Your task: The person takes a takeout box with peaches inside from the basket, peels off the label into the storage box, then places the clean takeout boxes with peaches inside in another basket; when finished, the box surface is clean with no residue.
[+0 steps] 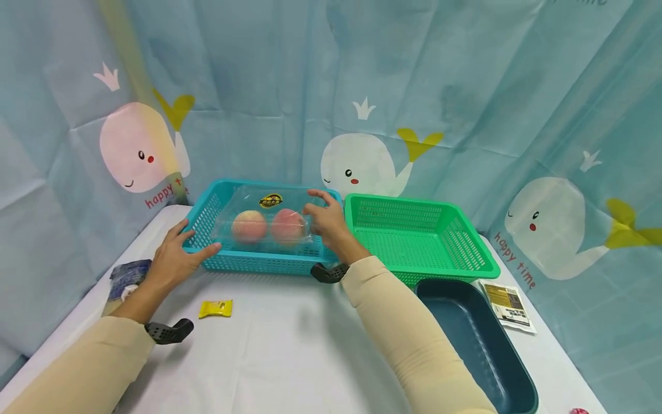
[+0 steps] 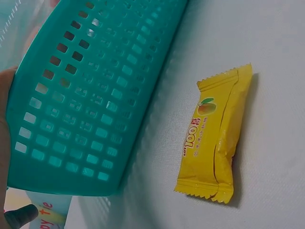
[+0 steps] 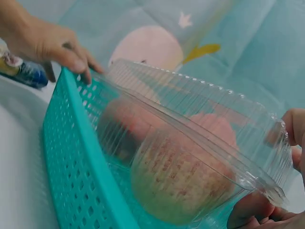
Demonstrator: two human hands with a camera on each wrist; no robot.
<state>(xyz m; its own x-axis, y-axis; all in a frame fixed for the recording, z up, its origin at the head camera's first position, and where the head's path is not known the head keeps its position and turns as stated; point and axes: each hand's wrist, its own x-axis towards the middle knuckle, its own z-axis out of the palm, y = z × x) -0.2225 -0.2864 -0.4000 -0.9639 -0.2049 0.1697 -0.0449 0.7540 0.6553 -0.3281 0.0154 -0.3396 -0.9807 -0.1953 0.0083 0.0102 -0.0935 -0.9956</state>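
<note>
A clear plastic clamshell box (image 1: 300, 198) with peaches (image 1: 249, 226) inside sits tilted in a blue perforated basket (image 1: 258, 264). My right hand (image 1: 331, 221) holds the box by its right end, as the right wrist view shows, with fingers and thumb (image 3: 252, 210) at its edge. At the basket's front left corner, my left hand (image 1: 176, 253) grips the rim; its thumb lies towards the front and its fingers over the left side. A yellow wrapped candy (image 2: 209, 138) lies on the cloth in front of the basket.
To the right stands a green perforated basket (image 1: 403, 247), touching the blue one. A dark blue tray (image 1: 468, 328) is in front of it, beside a gold and white packet (image 1: 507, 305). A dark blue package (image 1: 129, 276) lies behind my left forearm. A whale-print curtain (image 1: 269, 86) encloses the table.
</note>
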